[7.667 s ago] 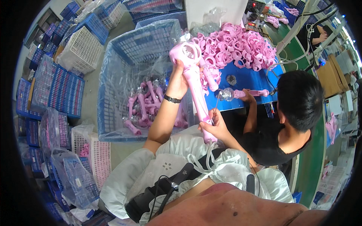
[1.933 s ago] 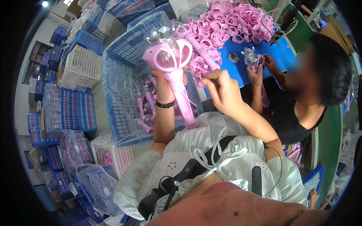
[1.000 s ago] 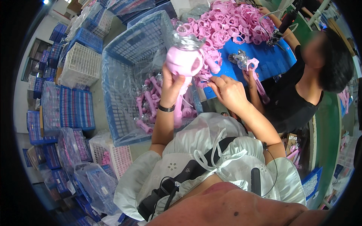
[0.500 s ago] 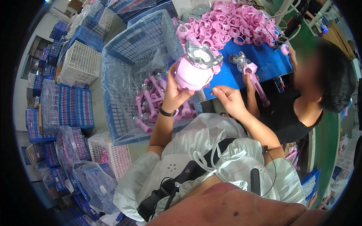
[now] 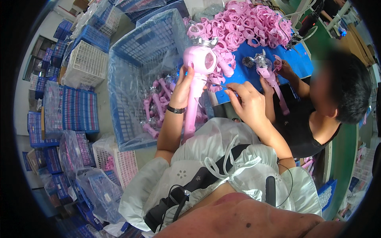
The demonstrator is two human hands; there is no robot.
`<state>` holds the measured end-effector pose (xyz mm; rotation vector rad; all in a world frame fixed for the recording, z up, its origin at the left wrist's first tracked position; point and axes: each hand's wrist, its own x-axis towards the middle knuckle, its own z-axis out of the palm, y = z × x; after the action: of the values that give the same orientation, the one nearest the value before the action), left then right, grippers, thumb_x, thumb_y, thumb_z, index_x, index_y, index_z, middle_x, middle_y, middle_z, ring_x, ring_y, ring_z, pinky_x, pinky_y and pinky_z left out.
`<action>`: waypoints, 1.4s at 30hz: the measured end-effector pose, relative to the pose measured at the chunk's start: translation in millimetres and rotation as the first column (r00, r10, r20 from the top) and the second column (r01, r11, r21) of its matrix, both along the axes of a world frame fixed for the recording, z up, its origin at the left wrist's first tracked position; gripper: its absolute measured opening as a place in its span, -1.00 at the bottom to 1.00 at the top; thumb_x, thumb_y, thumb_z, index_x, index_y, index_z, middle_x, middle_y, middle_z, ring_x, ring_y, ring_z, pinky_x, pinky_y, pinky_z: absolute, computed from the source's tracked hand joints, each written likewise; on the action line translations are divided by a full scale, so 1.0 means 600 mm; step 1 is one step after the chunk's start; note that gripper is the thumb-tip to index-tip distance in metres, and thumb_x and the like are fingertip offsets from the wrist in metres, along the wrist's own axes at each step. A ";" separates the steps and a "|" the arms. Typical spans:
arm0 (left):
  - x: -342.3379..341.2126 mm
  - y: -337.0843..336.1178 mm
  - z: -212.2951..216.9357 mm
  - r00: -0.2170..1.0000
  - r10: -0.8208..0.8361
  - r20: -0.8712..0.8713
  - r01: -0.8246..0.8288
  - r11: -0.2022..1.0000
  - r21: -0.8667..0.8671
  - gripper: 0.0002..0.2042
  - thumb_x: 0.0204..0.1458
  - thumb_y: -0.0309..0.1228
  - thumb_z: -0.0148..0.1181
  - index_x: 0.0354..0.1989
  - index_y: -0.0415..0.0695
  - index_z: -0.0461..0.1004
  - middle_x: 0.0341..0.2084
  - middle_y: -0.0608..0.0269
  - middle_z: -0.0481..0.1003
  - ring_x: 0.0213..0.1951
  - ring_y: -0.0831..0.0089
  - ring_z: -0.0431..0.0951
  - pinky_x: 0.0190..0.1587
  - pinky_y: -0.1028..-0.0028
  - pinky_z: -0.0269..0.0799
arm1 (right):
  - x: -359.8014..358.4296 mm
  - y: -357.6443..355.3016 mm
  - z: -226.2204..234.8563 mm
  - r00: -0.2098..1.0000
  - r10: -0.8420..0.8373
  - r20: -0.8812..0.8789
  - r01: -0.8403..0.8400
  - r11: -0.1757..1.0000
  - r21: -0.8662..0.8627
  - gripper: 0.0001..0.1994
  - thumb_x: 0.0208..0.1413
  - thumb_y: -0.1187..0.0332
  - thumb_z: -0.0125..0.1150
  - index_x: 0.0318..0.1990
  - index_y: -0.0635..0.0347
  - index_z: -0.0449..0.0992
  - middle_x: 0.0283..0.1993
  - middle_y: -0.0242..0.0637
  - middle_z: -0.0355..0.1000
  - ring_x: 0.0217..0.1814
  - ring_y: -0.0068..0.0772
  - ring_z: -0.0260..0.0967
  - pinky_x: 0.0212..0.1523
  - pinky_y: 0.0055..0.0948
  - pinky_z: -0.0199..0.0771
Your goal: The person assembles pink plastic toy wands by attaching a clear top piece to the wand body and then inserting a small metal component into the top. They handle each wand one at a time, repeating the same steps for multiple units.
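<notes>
Pink wand (image 5: 195, 90), nearly upright, is gripped by the left hand (image 5: 182, 92) before the right edge of the blue crate (image 5: 122, 85); the right hand (image 5: 251, 105) pinches a thin tool (image 5: 218, 84), tip by the wand's neck. Blue bench (image 5: 247, 78) shows between its near edge and the pink pile (image 5: 248, 24).

Our right hand (image 5: 251, 104) pinches, fingers (image 5: 239, 88) pointing left, forearm (image 5: 274, 139) below them; our left hand (image 5: 182, 89) grips upright, wrist (image 5: 177, 103) beneath its fingers.

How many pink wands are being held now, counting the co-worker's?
2: one pink wand is in the wearer's left hand; a second wand is in a co-worker's hand near the blue tabletop. Any held farther off may be hidden.
</notes>
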<state>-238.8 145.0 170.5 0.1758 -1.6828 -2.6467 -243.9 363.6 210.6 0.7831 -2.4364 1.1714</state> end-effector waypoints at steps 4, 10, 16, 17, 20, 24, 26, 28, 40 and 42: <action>0.008 0.020 0.018 0.998 0.050 -0.046 -0.051 0.998 -0.034 -0.63 0.23 -0.12 -0.16 0.09 -0.05 0.10 -0.23 0.10 0.45 -0.46 0.37 0.55 -0.44 0.46 0.52 | 0.000 -0.004 0.000 0.999 0.013 -0.032 -0.012 1.000 0.029 -0.88 -0.03 0.31 0.27 -0.35 0.09 0.55 -0.54 -0.30 0.34 -0.56 -0.25 0.36 -0.56 -0.37 0.36; 0.023 0.023 0.036 0.999 -0.051 0.001 0.051 0.994 -0.093 -0.54 0.21 -0.27 -0.05 0.19 -0.03 -0.07 -0.18 0.13 0.40 -0.39 0.40 0.54 -0.39 0.46 0.51 | -0.012 0.005 -0.014 0.944 0.211 0.253 -0.147 0.957 -0.250 -0.87 -0.01 0.33 0.25 -0.31 0.13 0.55 -0.49 -0.25 0.38 -0.54 -0.28 0.37 -0.52 -0.42 0.37; 0.026 0.033 0.039 0.980 -0.125 -0.156 0.041 0.890 -0.455 -0.07 -0.11 -0.63 0.26 0.29 -0.13 -0.37 0.11 0.13 0.13 0.10 0.40 0.26 0.03 0.42 0.34 | -0.017 0.020 -0.025 0.984 0.138 0.116 -0.144 0.989 0.044 -0.84 0.04 0.30 0.20 -0.33 0.20 0.54 -0.39 -0.18 0.47 -0.49 -0.21 0.42 -0.48 -0.41 0.39; 0.026 0.033 0.039 0.979 -0.128 -0.159 0.031 0.863 -0.505 -0.07 -0.11 -0.63 0.27 0.29 -0.14 -0.36 0.11 0.12 0.12 0.10 0.39 0.26 0.03 0.43 0.34 | -0.016 0.021 -0.027 0.981 0.156 0.115 -0.160 0.987 0.023 -0.83 0.05 0.29 0.20 -0.34 0.20 0.54 -0.42 -0.17 0.46 -0.49 -0.19 0.42 -0.48 -0.40 0.39; 0.026 0.034 0.034 0.943 -0.185 -0.277 -0.009 0.817 -0.577 -0.07 -0.12 -0.60 0.28 0.31 -0.16 -0.34 0.11 0.15 0.13 0.09 0.41 0.24 0.07 0.42 0.27 | -0.016 0.027 -0.038 0.967 0.206 0.148 -0.203 0.978 -0.037 -0.80 0.07 0.26 0.17 -0.35 0.21 0.54 -0.53 -0.18 0.44 -0.49 -0.18 0.42 -0.48 -0.39 0.39; 0.027 0.037 0.024 0.938 -0.189 -0.291 -0.044 0.768 -0.639 -0.02 -0.17 -0.57 0.34 0.31 -0.20 -0.34 0.15 0.05 0.10 0.19 0.31 0.14 0.19 0.35 0.11 | -0.015 0.032 -0.065 0.857 0.319 0.404 -0.215 0.935 -0.282 -0.72 0.12 0.18 0.13 -0.39 0.25 0.53 -0.66 -0.29 0.35 -0.63 -0.44 0.30 -0.58 -0.47 0.28; 0.027 0.037 0.019 0.927 -0.188 -0.324 -0.121 0.668 -0.734 0.00 -0.22 -0.54 0.38 0.29 -0.23 -0.32 0.11 -0.04 0.15 0.15 0.23 0.22 0.18 0.32 0.16 | -0.014 0.035 -0.077 0.610 0.450 0.653 -0.119 0.866 -0.485 -0.68 0.14 0.16 0.12 -0.43 0.27 0.51 -0.72 -0.42 0.23 -0.72 -0.59 0.13 -0.67 -0.54 0.11; 0.031 0.037 0.016 0.922 -0.235 -0.309 -0.080 0.665 -0.743 0.01 -0.24 -0.54 0.38 0.29 -0.23 -0.31 0.14 -0.07 0.12 0.18 0.20 0.20 0.19 0.31 0.13 | -0.010 0.039 -0.083 0.115 0.527 0.842 0.141 0.831 -0.539 -0.67 0.17 0.16 0.09 -0.46 0.28 0.49 -0.76 -0.60 0.08 -0.77 -0.73 -0.09 -0.74 -0.63 -0.12; -0.013 -0.046 0.022 0.893 0.082 -0.443 -0.115 0.992 -0.046 -0.43 0.03 -0.14 0.16 0.10 -0.24 0.14 -0.11 0.04 0.38 -0.39 0.47 0.43 -0.42 0.53 0.43 | 0.016 0.017 -0.104 0.542 0.493 0.680 -0.151 0.854 -0.499 -0.65 -0.03 0.23 0.35 -0.31 0.21 0.28 -0.38 -0.45 0.29 -0.35 -0.68 0.18 -0.33 -0.64 0.26; -0.025 -0.044 0.023 0.832 0.247 -0.496 -0.089 0.943 0.320 -0.38 0.03 0.05 0.08 0.03 -0.28 0.23 -0.08 0.05 0.37 -0.42 0.41 0.39 -0.36 0.41 0.36 | 0.026 -0.016 -0.123 0.776 0.525 0.349 -0.331 0.810 -0.483 -0.50 -0.14 0.25 0.44 -0.23 0.21 0.18 -0.25 -0.32 0.32 -0.28 -0.50 0.26 -0.24 -0.50 0.34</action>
<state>-253.8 118.5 184.1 -0.3653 -1.0572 -2.4667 -228.5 354.0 137.0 1.0711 -2.2724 2.1904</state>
